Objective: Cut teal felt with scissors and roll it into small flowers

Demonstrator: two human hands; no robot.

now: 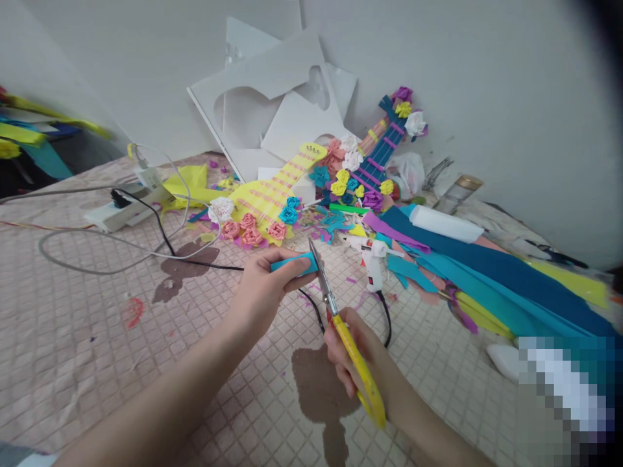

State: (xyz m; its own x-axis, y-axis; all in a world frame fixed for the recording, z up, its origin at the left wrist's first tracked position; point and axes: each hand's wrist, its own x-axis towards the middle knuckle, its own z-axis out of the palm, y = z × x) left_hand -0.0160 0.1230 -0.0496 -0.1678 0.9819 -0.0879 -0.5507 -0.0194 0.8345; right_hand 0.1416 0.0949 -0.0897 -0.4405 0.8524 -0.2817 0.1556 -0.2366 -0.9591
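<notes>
Strip: teal strip [294,263] at centre frame, held in the air by the left hand [265,282], fingers [298,283] closed narrowly around it, free end at the blades.
Scissors: yellow-handled scissors [341,324] in the right hand [360,363], lower centre, fingers curled tight on the handle; blades look almost shut.
Finger risk: left fingertips sit just beside the blades, so a slip could nick them.
Cut risk: short and unsupported, the strip may twist and the cut run crooked.
Cord risk: black cord [314,310] of the glue gun [372,256] runs under both hands, where dipping blades could snag it.
</notes>
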